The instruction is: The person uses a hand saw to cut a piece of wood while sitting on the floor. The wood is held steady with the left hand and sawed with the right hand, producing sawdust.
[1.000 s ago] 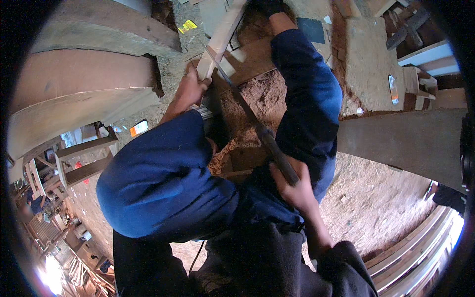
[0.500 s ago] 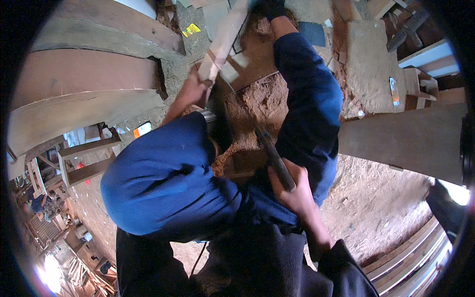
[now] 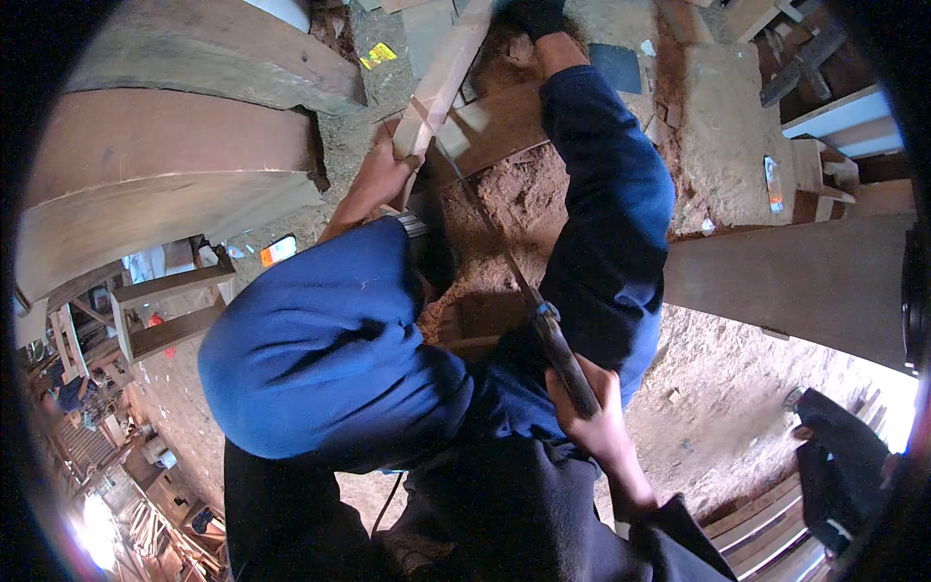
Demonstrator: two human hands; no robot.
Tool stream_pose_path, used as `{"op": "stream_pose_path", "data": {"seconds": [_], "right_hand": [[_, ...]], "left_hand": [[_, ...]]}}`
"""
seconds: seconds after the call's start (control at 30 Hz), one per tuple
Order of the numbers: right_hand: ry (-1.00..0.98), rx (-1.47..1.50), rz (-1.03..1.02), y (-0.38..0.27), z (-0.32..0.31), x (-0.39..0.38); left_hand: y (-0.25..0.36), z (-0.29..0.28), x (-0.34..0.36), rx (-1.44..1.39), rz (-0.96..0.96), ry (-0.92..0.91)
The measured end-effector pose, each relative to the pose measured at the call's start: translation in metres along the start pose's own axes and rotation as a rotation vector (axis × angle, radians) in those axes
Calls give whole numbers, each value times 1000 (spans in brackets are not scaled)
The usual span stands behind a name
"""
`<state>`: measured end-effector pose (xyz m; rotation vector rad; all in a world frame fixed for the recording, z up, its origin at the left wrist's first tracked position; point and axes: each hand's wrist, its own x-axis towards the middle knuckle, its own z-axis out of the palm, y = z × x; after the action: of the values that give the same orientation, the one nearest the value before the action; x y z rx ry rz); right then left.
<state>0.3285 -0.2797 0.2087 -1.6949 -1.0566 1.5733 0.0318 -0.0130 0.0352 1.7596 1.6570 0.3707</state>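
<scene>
My left hand (image 3: 386, 173) is closed on the near end of a pale wooden length (image 3: 441, 73), which slants away toward my right foot (image 3: 533, 15). The thin blade of a long saw (image 3: 480, 209) crosses the wood just beside my left fingers. In my right hand (image 3: 592, 398), low at my right thigh, is the saw's dark straight handle (image 3: 562, 354). Both my legs, in blue trousers (image 3: 320, 330), frame the work. Beneath the saw is reddish sawdust (image 3: 504, 194) next to a brown board (image 3: 504, 116).
Large boards (image 3: 165, 145) stand at left, another (image 3: 776, 272) at right, near wooden frames (image 3: 170, 281). Small wrappers (image 3: 378, 55) lie on the dusty floor. At lower right another person in dark clothing (image 3: 844, 456) is beside stacked planks (image 3: 756, 529). Scrap wood (image 3: 160, 514) fills the lower left.
My right hand and the saw have moved back toward my body, down the view. My left hand stays on the wood. The person at the right has moved further into view.
</scene>
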Motion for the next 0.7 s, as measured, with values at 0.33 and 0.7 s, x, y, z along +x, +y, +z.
{"op": "stream_pose_path", "data": {"seconds": [0.33, 0.7], "right_hand": [[-17, -44, -91, 3, -1, 20], [-26, -73, -168, 0, 1, 32]], "left_hand": [[-6, -2, 0, 11, -24, 0], [20, -6, -7, -9, -46, 27]]}}
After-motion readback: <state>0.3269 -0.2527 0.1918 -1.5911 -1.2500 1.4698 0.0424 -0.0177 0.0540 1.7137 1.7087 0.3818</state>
